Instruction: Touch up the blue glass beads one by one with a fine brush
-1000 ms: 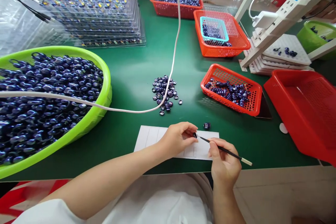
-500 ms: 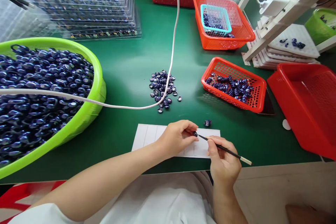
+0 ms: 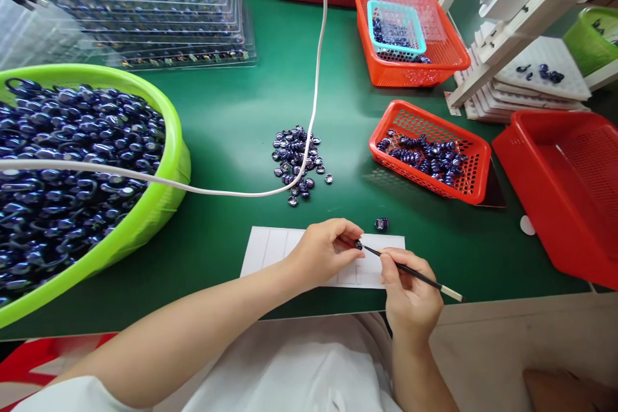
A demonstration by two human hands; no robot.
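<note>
My left hand (image 3: 324, 252) is closed, pinching a small dark shiny piece (image 3: 358, 244) between thumb and fingers. In my right hand (image 3: 412, 293) is a thin black brush (image 3: 420, 277) with a pale end, held like a pen. Its tip meets or nearly meets the small piece; I cannot tell which. Both hands are over a white ruled sheet (image 3: 270, 248) on the green table. Just beyond the sheet lies a short dark-blue cluster of pieces (image 3: 381, 224). Farther off is a loose heap of shiny dark-blue pieces (image 3: 295, 154).
A green basin (image 3: 176, 161) full of dark-blue pieces stands left, with stacked clear trays (image 3: 193, 45) behind. A white cable (image 3: 232, 194) loops across the table. Right are a small red basket (image 3: 405, 117) with pieces, an orange basket (image 3: 405, 76) and a red bin (image 3: 545, 206).
The view has shifted slightly. Both hands keep nearly the same pose, with the brush tip still at the small piece.
</note>
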